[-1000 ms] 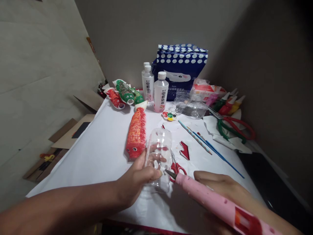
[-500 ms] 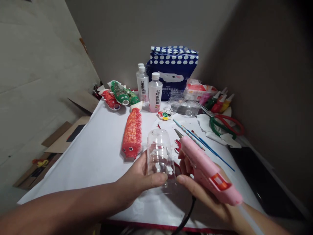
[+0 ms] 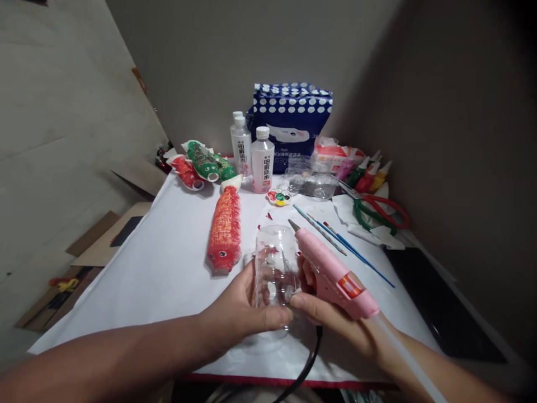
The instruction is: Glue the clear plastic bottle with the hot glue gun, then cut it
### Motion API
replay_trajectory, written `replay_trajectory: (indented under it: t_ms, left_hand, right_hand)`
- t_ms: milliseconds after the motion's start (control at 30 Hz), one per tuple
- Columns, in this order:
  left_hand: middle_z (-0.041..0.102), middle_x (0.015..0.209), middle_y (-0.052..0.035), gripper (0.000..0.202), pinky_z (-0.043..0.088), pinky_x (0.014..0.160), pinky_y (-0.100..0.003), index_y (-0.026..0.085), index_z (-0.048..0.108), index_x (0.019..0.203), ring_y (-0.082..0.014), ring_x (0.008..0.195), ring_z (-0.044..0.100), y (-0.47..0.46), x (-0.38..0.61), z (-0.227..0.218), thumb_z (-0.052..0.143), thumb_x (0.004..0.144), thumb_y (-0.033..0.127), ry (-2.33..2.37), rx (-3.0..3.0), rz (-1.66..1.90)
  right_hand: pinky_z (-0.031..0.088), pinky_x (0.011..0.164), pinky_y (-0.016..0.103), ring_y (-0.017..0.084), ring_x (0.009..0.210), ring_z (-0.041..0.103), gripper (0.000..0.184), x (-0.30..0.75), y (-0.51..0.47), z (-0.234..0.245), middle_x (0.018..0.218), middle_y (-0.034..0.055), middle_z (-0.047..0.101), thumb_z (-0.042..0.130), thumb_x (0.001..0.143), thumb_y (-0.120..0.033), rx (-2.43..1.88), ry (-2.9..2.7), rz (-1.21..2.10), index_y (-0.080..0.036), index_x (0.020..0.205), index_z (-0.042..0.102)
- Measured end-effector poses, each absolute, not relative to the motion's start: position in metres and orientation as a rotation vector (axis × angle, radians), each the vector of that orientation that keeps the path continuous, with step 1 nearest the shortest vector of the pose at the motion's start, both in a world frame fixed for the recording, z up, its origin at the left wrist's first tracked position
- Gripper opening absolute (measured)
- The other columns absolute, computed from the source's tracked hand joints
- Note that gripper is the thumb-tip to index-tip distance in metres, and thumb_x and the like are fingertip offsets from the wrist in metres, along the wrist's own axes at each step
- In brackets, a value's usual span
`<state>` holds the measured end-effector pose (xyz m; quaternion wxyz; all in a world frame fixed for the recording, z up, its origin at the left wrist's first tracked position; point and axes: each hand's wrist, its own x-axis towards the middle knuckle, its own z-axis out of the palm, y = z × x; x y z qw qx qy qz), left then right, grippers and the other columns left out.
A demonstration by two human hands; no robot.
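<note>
In the head view my left hand [image 3: 255, 305] is closed around a cut piece of clear plastic bottle [image 3: 277, 252], its thumb lying across the lower part. My right hand [image 3: 323, 299] grips a pink hot glue gun [image 3: 329, 266]; its metal nozzle points up and left beside the bottle's upper right. The right thumb touches or nearly touches the bottle's lower right side. A glue stick [image 3: 411, 358] runs out of the gun's back, and a black cord [image 3: 308, 366] hangs below. Left of the bottle lies a red and orange painted fish [image 3: 225, 232].
Smaller painted fish [image 3: 201, 162] lie at the back left. Labelled bottles [image 3: 262, 162] stand before a blue bag [image 3: 291, 123]. Nearby are a paint palette [image 3: 279, 196], brushes [image 3: 352, 249], scissors [image 3: 381, 210], paint tubes [image 3: 369, 176] and a black flat slab [image 3: 444, 302].
My right hand has brought the glue gun left and closer to the bottle piece. The bottle piece has shifted slightly in my left hand. The whole view has moved a little.
</note>
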<state>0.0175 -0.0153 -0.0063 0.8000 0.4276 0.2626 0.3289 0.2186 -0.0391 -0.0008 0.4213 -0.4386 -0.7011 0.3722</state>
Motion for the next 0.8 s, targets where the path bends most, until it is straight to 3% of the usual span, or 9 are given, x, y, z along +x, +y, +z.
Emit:
replay_trajectory:
  t_ms: [67, 167, 267, 333, 467, 667, 733, 800]
  left_hand:
    - [0.059, 0.134, -0.0137, 0.077, 0.046, 0.101, -0.043, 0.025, 0.045, 0.137, -0.0303, 0.121, 0.060, -0.015, 0.017, -0.008, 0.084, 0.071, 0.024, 0.585, 0.905, 0.699]
    - [0.056, 0.138, -0.0131, 0.091, 0.047, 0.100, -0.044, 0.028, 0.034, 0.143, -0.0301, 0.122, 0.060, -0.016, 0.017, -0.012, 0.085, 0.068, 0.017, 0.596, 0.888, 0.696]
    - [0.057, 0.138, -0.0132, 0.078, 0.045, 0.103, -0.044, 0.025, 0.041, 0.138, -0.0295, 0.124, 0.058, -0.017, 0.018, -0.013, 0.082, 0.073, 0.015, 0.523, 0.946, 0.688]
    - [0.058, 0.136, -0.0133, 0.067, 0.044, 0.105, -0.044, 0.023, 0.046, 0.134, -0.0297, 0.126, 0.057, -0.018, 0.019, -0.012, 0.079, 0.076, 0.017, 0.489, 0.990, 0.691]
    - [0.061, 0.134, -0.0115, 0.062, 0.043, 0.105, -0.044, 0.024, 0.050, 0.130, -0.0298, 0.125, 0.057, -0.019, 0.022, -0.010, 0.079, 0.076, 0.020, 0.554, 1.003, 0.695]
    - [0.062, 0.132, -0.0096, 0.057, 0.043, 0.105, -0.044, 0.025, 0.050, 0.129, -0.0286, 0.124, 0.057, -0.022, 0.026, -0.007, 0.075, 0.078, 0.018, 0.580, 1.040, 0.731]
    - [0.064, 0.128, -0.0098, 0.058, 0.043, 0.103, -0.044, 0.024, 0.050, 0.129, -0.0283, 0.120, 0.059, -0.023, 0.026, -0.008, 0.075, 0.077, 0.019, 0.594, 1.043, 0.728]
    - [0.066, 0.122, -0.0101, 0.061, 0.044, 0.100, -0.044, 0.023, 0.050, 0.129, -0.0289, 0.114, 0.062, -0.024, 0.024, -0.010, 0.077, 0.075, 0.022, 0.623, 1.017, 0.708]
  right_hand:
    - [0.064, 0.079, 0.033, 0.023, 0.088, 0.072, 0.072, 0.217, -0.038, 0.001, 0.102, 0.0021, 0.072, 0.062, 0.094, -0.036, -1.079, -1.704, 1.076, -0.034, 0.154, 0.023]
    - [0.059, 0.094, 0.035, 0.025, 0.107, 0.069, 0.078, 0.214, -0.036, 0.002, 0.125, 0.0045, 0.068, 0.067, 0.090, -0.037, -1.076, -1.613, 1.190, -0.034, 0.154, 0.023]
    - [0.051, 0.107, 0.038, 0.027, 0.125, 0.060, 0.078, 0.211, -0.036, 0.000, 0.147, 0.0039, 0.053, 0.068, 0.090, -0.036, -0.991, -1.546, 1.286, -0.035, 0.154, 0.024]
    - [0.049, 0.108, 0.043, 0.029, 0.126, 0.059, 0.079, 0.208, -0.037, -0.002, 0.149, 0.0050, 0.051, 0.066, 0.091, -0.037, -0.956, -1.494, 1.326, -0.035, 0.155, 0.021]
    - [0.050, 0.105, 0.048, 0.032, 0.123, 0.061, 0.078, 0.204, -0.036, -0.004, 0.133, 0.0079, 0.065, 0.068, 0.088, -0.039, -1.024, -1.519, 1.192, -0.033, 0.154, 0.026]
    - [0.051, 0.100, 0.046, 0.031, 0.117, 0.062, 0.072, 0.203, -0.035, -0.009, 0.130, 0.0068, 0.063, 0.066, 0.090, -0.035, -1.073, -1.595, 1.028, -0.035, 0.152, 0.030]
    - [0.055, 0.088, 0.042, 0.027, 0.101, 0.066, 0.060, 0.203, -0.035, -0.008, 0.118, 0.0069, 0.067, 0.064, 0.090, -0.036, -1.063, -1.579, 1.049, -0.033, 0.145, 0.039]
    - [0.056, 0.070, 0.035, 0.021, 0.075, 0.064, 0.037, 0.204, -0.034, -0.006, 0.094, 0.0037, 0.067, 0.064, 0.090, -0.038, -1.074, -1.515, 1.063, -0.029, 0.125, 0.055]
